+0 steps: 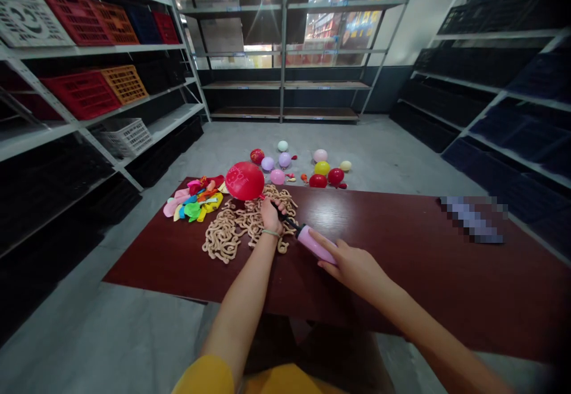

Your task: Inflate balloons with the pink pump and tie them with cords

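My left hand (271, 215) grips the neck of a red printed balloon (244, 181) where it meets the black nozzle of a pink hand pump (316, 244). My right hand (350, 266) presses against the pump's pink end, with the thumb along its top. Under my left hand lies a tangled heap of tan twisted balloon chain (236, 227). A pile of flat multicoloured balloons (191, 202) sits to its left on the dark red wooden table (401, 245).
Several inflated balloons (303, 165) lie on the concrete floor beyond the table. A pixelated object (473, 220) rests at the table's right. Metal shelves with red, orange and white crates (80, 93) stand left, with dark crates on shelves (491, 114) right.
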`<state>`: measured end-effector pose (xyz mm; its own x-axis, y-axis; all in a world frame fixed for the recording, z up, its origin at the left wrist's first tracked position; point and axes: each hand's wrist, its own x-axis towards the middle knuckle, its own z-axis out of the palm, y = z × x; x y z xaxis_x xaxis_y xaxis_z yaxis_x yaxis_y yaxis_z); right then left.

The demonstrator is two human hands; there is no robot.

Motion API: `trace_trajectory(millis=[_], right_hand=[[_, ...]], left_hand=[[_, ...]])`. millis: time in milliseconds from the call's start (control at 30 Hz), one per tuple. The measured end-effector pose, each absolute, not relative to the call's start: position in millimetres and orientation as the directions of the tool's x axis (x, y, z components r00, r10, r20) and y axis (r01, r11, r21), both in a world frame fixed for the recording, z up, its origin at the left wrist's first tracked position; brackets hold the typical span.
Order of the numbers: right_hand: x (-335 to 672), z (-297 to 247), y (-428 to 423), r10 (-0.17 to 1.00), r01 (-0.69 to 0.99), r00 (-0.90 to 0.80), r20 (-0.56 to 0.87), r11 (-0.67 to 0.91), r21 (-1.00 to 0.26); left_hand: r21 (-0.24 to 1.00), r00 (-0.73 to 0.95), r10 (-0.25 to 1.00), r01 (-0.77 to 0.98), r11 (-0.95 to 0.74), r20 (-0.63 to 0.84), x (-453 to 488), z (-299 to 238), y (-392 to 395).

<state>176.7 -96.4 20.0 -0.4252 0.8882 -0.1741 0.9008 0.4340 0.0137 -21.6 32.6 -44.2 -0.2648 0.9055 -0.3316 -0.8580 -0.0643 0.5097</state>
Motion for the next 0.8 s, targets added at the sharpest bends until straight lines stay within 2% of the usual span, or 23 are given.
trace_trajectory(millis=[167, 300, 467, 633, 733, 800], right_hand=[[147.8, 26.8, -91.9, 0.908, 0.921, -0.372, -0.191, 0.387, 0.046], [121.8, 15.9, -77.2, 0.919, 0.930, -0.365, -0.151, 0.366, -0.016], [151.7, 2.3, -86.7, 0.914, 0.928, -0.371, -0.162, 0.369, -0.045], [176.2, 20.4, -100.7, 0.899, 0.924, -0.381, -0.218, 0.380, -0.045], [156.2, 31.2, -92.3, 0.908, 0.935, -0.341, -0.244, 0.354, 0.012], [137.8, 30.9, -82.4, 0.914, 0.938, -0.338, -0.226, 0.347, -0.001]], left_hand=[[0.531, -0.278, 0.911, -0.843, -0.080, -0.304, -21.6, -45.5, 31.4], [0.574, -0.276, 0.915, -0.816, -0.061, -0.295, -22.8, -43.5, 29.4], [0.631, -0.304, 0.910, -0.774, -0.062, -0.283, -18.1, -45.1, 32.2], [0.612, -0.308, 0.906, -0.788, -0.073, -0.289, -15.8, -47.0, 33.7], [0.576, -0.275, 0.913, -0.815, -0.056, -0.300, -18.4, -46.1, 32.0], [0.559, -0.248, 0.917, -0.828, -0.034, -0.311, -20.5, -44.9, 30.7]])
